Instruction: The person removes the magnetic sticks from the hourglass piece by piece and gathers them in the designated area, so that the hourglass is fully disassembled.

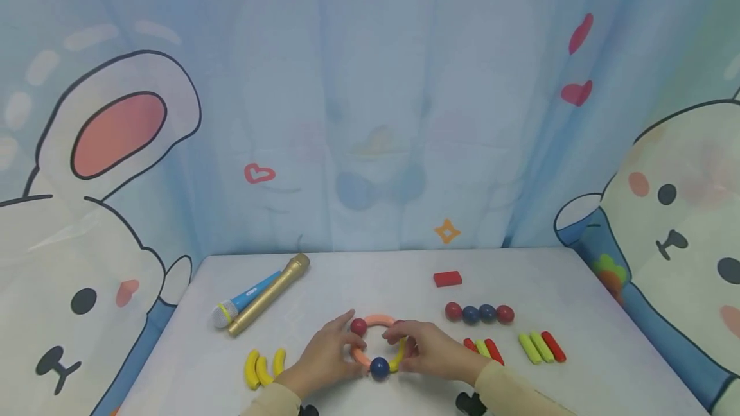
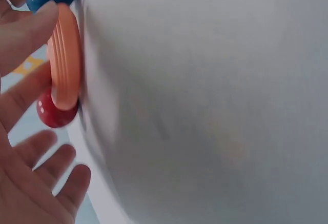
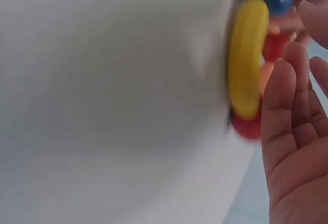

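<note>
A ring point(image 1: 379, 320) of curved pieces and balls lies on the white table between the hands. It has orange arcs, a yellow arc point(image 3: 247, 60), a dark blue ball point(image 1: 379, 368) at the near side and red balls. My left hand point(image 1: 329, 355) pinches the left orange arc point(image 2: 66, 57) between thumb and index finger; its other fingers spread below a red ball point(image 2: 55, 108). On the other side, my right hand point(image 1: 436, 352) is beside the yellow arc, its fingers fairly straight and its thumb apart from the arc in the right wrist view.
Several yellow arcs point(image 1: 251, 370) lie at left, below a gold microphone point(image 1: 272, 294) and a blue microphone point(image 1: 254, 291). To the right are a red block point(image 1: 448, 278), a row of red and blue balls point(image 1: 471, 315), and green and red sticks point(image 1: 541, 346).
</note>
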`<state>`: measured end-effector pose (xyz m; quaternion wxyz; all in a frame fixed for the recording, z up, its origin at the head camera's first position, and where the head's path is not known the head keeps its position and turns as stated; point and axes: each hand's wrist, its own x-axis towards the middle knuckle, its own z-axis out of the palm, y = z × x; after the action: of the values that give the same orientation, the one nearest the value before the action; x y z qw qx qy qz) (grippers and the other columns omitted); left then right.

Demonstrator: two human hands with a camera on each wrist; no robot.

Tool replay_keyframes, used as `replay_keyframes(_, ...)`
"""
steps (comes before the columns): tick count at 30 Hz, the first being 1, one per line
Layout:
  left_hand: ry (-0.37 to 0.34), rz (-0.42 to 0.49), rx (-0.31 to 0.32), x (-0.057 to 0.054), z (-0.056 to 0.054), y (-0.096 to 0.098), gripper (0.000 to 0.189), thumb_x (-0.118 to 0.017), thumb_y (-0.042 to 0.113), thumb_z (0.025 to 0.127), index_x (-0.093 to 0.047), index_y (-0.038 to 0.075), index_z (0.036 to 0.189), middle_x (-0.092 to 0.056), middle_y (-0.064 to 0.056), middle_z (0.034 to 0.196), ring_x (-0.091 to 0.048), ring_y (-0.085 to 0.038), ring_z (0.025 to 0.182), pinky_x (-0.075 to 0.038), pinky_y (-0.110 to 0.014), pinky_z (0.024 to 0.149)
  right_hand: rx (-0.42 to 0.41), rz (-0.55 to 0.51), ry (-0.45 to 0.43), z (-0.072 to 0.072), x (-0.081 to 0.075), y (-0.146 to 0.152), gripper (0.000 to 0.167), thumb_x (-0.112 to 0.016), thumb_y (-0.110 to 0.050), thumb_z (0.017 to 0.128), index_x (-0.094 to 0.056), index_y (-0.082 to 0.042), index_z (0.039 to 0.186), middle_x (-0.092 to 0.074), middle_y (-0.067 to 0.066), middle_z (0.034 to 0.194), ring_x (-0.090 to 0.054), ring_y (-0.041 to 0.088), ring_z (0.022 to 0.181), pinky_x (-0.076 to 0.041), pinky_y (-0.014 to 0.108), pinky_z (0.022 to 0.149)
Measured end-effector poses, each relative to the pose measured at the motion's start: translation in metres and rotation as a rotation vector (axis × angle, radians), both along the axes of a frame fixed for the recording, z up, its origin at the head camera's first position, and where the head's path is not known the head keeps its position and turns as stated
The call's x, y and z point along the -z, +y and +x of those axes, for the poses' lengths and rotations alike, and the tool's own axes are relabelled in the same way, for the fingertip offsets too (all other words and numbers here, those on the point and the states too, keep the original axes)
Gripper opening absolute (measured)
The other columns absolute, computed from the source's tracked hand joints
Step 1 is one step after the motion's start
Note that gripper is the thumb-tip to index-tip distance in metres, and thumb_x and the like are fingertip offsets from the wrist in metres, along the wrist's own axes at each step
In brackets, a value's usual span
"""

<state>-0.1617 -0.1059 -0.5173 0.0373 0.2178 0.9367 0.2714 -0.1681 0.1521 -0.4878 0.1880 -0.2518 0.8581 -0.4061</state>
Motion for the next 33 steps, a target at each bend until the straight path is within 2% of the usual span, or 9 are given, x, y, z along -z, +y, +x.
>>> replay_keyframes(6, -0.049, 0.080, 0.028, -0.003, -0.003, -0.003, 0.025, -0.088, 0.037, 0.073, -0.075, 0.030, 0.094, -0.043, -0.010, 0.153, -0.043, -0.038, 0.136, -0.036, -0.057, 0.108, -0.004, 0.035, -0.004, 0.002, 0.011, -0.022, 0.045, -0.085, -0.015, 0.080, -0.069, -0.019, 0.122, -0.066, -0.012, 0.106, -0.058, 0.011, 0.069, -0.053, 0.024, 0.063)
replay_keyframes(10, -0.067, 0.088, 0.038, -0.004, -0.004, -0.003, 0.021, -0.087, 0.037, 0.074, -0.076, 0.031, 0.091, -0.042, -0.011, 0.153, -0.042, -0.037, 0.136, -0.035, -0.057, 0.108, -0.036, 0.106, 0.053, 0.002, 0.012, -0.026, 0.047, -0.087, -0.020, 0.078, -0.070, -0.019, 0.121, -0.066, -0.016, 0.101, -0.056, 0.008, 0.067, -0.051, 0.023, 0.062)
replay_keyframes(13, -0.071, 0.067, 0.041, -0.003, -0.004, -0.003, 0.019, -0.085, 0.039, 0.075, -0.076, 0.032, 0.091, -0.043, -0.010, 0.152, -0.043, -0.037, 0.136, -0.036, -0.057, 0.108, -0.061, 0.187, 0.114, 0.003, 0.012, -0.030, 0.047, -0.088, -0.027, 0.077, -0.071, -0.021, 0.120, -0.067, -0.018, 0.101, -0.057, 0.004, 0.074, -0.054, 0.025, 0.072)
replay_keyframes(18, -0.077, 0.052, 0.037, -0.002, -0.005, -0.002, 0.020, -0.084, 0.042, 0.075, -0.076, 0.033, 0.091, -0.042, -0.009, 0.152, -0.043, -0.035, 0.136, -0.037, -0.056, 0.108, -0.069, 0.287, 0.168, 0.006, 0.012, -0.032, 0.041, -0.085, -0.035, 0.078, -0.072, -0.026, 0.116, -0.066, -0.019, 0.104, -0.059, 0.001, 0.090, -0.054, 0.036, 0.091)
replay_keyframes(25, -0.111, 0.058, 0.007, 0.000, -0.006, 0.000, 0.018, -0.085, 0.041, 0.075, -0.076, 0.035, 0.089, -0.042, -0.007, 0.153, -0.042, -0.034, 0.137, -0.036, -0.057, 0.108, -0.088, 0.275, 0.181, 0.006, 0.014, -0.029, 0.038, -0.081, -0.036, 0.082, -0.071, -0.026, 0.117, -0.066, -0.018, 0.107, -0.060, 0.003, 0.098, -0.052, 0.041, 0.095)
replay_keyframes(29, -0.097, 0.059, 0.001, 0.001, -0.006, 0.001, 0.019, -0.085, 0.042, 0.074, -0.076, 0.035, 0.089, -0.042, -0.006, 0.153, -0.042, -0.034, 0.136, -0.036, -0.056, 0.108, -0.083, 0.241, 0.137, 0.006, 0.016, -0.028, 0.039, -0.080, -0.034, 0.082, -0.071, -0.024, 0.119, -0.066, -0.019, 0.105, -0.058, 0.002, 0.090, -0.053, 0.037, 0.092)
replay_keyframes(33, -0.067, 0.056, 0.008, 0.002, -0.005, 0.000, 0.020, -0.085, 0.043, 0.073, -0.075, 0.035, 0.089, -0.043, -0.007, 0.153, -0.044, -0.036, 0.135, -0.037, -0.055, 0.107, -0.070, 0.193, 0.081, 0.006, 0.016, -0.027, 0.038, -0.079, -0.031, 0.084, -0.070, -0.021, 0.120, -0.065, -0.019, 0.099, -0.055, 0.003, 0.082, -0.053, 0.030, 0.084)
